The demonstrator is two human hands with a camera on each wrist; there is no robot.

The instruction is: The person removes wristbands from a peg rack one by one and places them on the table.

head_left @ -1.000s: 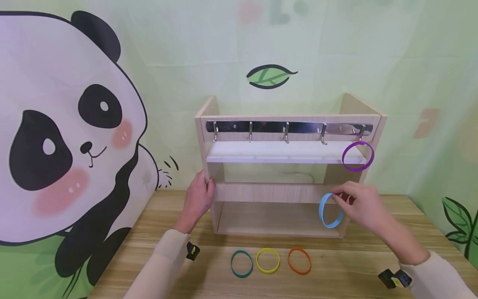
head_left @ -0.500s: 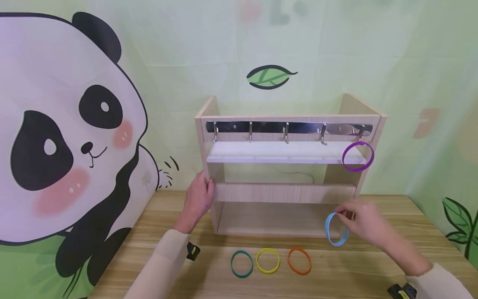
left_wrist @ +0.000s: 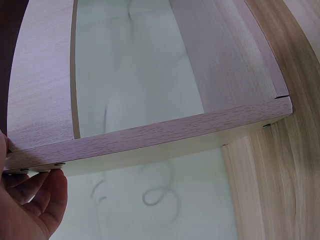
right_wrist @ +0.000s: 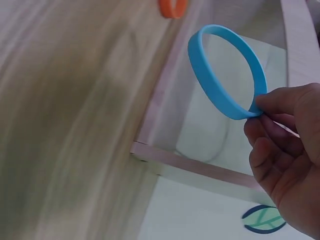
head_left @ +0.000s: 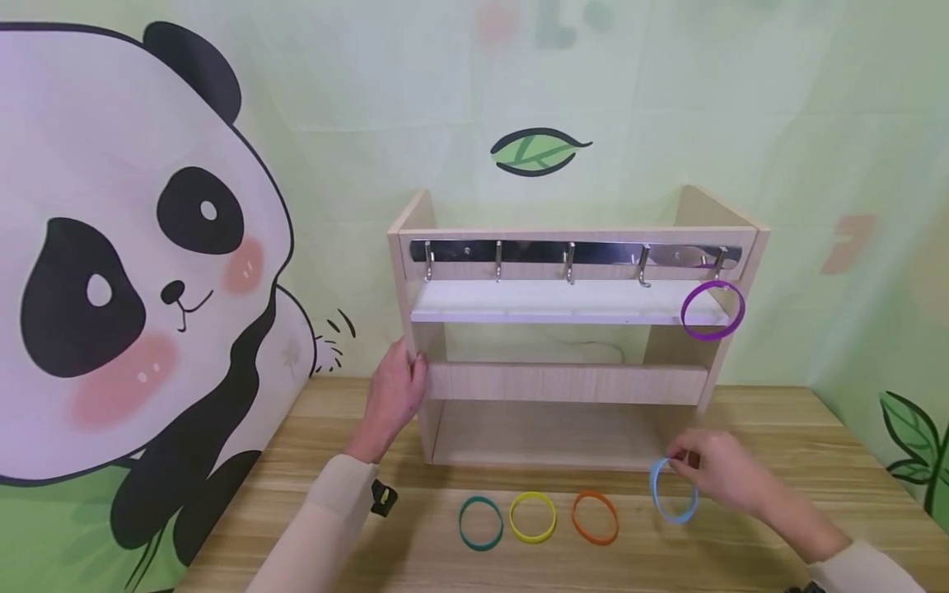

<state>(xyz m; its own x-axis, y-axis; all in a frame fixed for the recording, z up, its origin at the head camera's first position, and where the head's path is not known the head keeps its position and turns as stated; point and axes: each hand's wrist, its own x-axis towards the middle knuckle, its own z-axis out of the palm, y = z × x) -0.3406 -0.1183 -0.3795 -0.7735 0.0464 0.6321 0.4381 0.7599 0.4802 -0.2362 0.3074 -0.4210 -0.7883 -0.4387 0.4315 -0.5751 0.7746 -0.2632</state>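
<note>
Head view: right hand (head_left: pixel 722 482) pinches the blue band (head_left: pixel 673 492) by its upper edge between thumb and fingertips, the loop hanging just above the tabletop (head_left: pixel 741 543), in front of the lower right corner of the wooden rack (head_left: pixel 567 383) and to the right of the orange band (head_left: pixel 595 517). Yellow band (head_left: pixel 531 517) and green band (head_left: pixel 480 523) lie flat in the same row, none touching. Purple band (head_left: pixel 712 310) hangs from the rightmost hook (head_left: pixel 717 262); the other hooks on the metal rail are bare. Left hand (head_left: pixel 395 395) is laid against the rack's left upright, fingers wrapped round its front edge. Left wrist view: only the fingertips of the left hand (left_wrist: pixel 30 205) show, pressed to the underside of the rack's edge (left_wrist: pixel 150 135); grip looks light but closed round the board. Right wrist view: right hand (right_wrist: pixel 287 150) holds the blue band (right_wrist: pixel 225 70) in a fingertip pinch on one short stretch of the rim, remaining fingers loosely curled beneath; the loop stands open and round, orange band (right_wrist: pixel 172 7) just visible beyond. Judgement: the band appears on its way down to join the row. To do it well, lower until the bottom of the loop touches the tabletop, tip it flat, then release, leaving a gap from the orange band similar to the others; keep the left hand bracing the rack
</note>
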